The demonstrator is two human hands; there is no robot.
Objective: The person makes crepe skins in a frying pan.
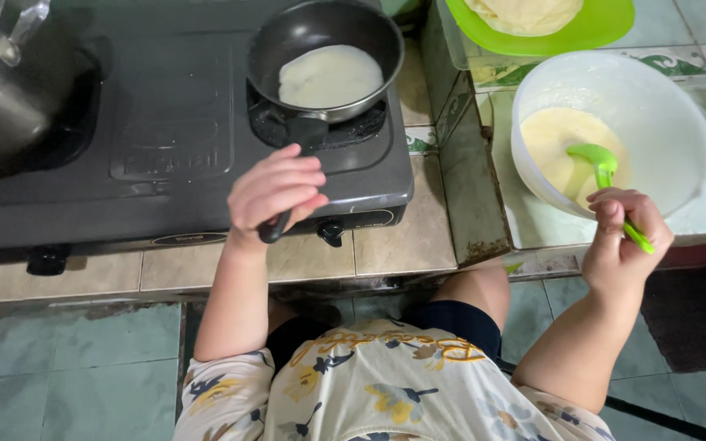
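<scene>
Near the middle of the frame the left hand [275, 194] is closed around the black handle [288, 184] of a small dark frying pan [325, 55], which sits on the right burner of a black two-burner stove [169, 139] in the upper part of the picture. A thin pale round of batter [330, 76] lies flat on the pan's floor; it looks soft and easily torn, so the pan is best steered by the handle alone, since its metal wall is likely hot. The pan seems light enough for one hand. At the right of the frame the right hand [624, 241] is wrapped around the stem of a green ladle [606, 175], its bowl dipped into pale liquid batter inside a large white plastic bowl [655, 106] on the tiled counter [484, 204]. The ladle looks light and stiff, perhaps slippery where wet. A green plate [598, 28] with a stack of cooked rounds sits at the upper right, and a steel pot [2, 98] stands at the upper left.
</scene>
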